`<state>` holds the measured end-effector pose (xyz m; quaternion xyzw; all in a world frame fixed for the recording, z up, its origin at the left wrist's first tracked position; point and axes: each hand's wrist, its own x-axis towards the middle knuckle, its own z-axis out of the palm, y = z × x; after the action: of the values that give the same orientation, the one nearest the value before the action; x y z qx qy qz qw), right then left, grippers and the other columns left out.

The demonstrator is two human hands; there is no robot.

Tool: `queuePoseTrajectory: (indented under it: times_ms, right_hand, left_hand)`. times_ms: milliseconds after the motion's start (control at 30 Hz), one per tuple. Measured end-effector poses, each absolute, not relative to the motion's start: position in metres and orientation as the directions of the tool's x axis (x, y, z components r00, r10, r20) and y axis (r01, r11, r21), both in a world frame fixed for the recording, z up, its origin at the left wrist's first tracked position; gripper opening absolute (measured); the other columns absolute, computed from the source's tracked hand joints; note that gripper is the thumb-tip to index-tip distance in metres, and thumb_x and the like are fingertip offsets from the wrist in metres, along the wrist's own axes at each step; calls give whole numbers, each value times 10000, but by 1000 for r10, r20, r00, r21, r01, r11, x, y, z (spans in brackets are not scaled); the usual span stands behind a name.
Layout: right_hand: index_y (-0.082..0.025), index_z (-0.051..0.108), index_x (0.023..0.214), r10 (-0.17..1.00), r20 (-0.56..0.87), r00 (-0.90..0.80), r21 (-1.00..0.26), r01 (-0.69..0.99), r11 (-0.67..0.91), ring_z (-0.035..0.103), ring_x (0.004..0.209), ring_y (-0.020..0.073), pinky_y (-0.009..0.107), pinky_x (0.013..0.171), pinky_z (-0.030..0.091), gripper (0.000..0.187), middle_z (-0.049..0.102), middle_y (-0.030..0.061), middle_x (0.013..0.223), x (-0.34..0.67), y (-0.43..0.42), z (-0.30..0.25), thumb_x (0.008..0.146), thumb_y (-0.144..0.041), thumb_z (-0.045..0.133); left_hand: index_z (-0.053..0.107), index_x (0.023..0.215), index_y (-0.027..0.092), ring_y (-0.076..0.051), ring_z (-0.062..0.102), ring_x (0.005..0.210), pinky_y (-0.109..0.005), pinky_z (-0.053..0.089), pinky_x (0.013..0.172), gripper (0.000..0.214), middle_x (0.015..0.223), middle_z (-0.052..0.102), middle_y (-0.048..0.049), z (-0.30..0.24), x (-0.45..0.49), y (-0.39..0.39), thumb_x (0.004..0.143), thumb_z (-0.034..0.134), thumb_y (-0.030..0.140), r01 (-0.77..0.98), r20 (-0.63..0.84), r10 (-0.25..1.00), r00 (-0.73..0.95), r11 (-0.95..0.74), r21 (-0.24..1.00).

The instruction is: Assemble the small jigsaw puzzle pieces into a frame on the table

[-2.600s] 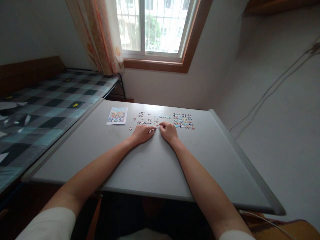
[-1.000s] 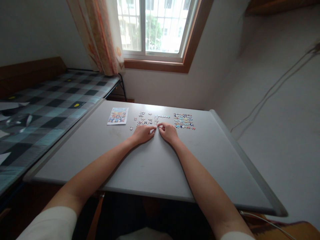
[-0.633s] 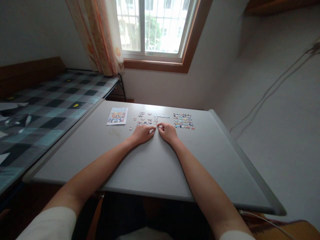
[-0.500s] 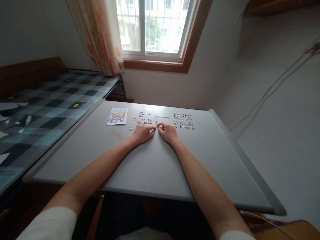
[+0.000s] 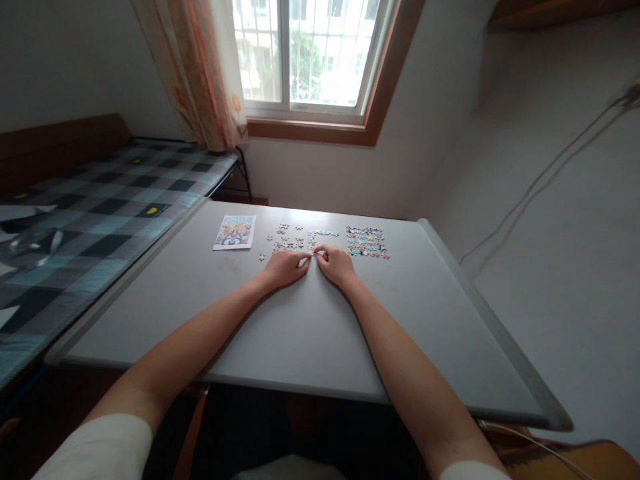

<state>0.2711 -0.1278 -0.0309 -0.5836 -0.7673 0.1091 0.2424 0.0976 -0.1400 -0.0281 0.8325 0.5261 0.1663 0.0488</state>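
My left hand [image 5: 285, 268] and my right hand [image 5: 337, 265] rest on the table, fingertips almost meeting. Between them is a small jigsaw puzzle piece [image 5: 313, 253], mostly covered by the fingers; both hands pinch at it. It lies at the lower end of a joined puzzle corner [image 5: 324, 233], which runs along the top and down the left side. Loose puzzle pieces [image 5: 284, 244] are scattered beyond my left hand. Beyond my right hand, many more pieces [image 5: 367, 241] lie in close rows. Their separate pictures are too small to make out.
A printed picture card [image 5: 235, 233] lies at the far left of the grey table [image 5: 310, 333]. To the left stands a bed with a checked cover [image 5: 125, 193]. Ahead are a curtain [image 5: 200, 73] and a window [image 5: 325, 60]; a cable [image 5: 530, 183] hangs along the right wall.
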Motion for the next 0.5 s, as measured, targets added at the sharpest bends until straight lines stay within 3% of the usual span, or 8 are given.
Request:
queuePoseTrajectory:
  times_ms: [500]
  right_hand:
    - [-246,692,1004,951,236,-198,-454,843,288,570,753,156,262,718,364,250,665,14,793,271,-129,-29,837,-267,507]
  left_hand:
    - [659,1169,314,-176,650,733,-263,458,708,362,786,717,-21,-26,98,-141,881,446,372,872,218,893,394,-438,217]
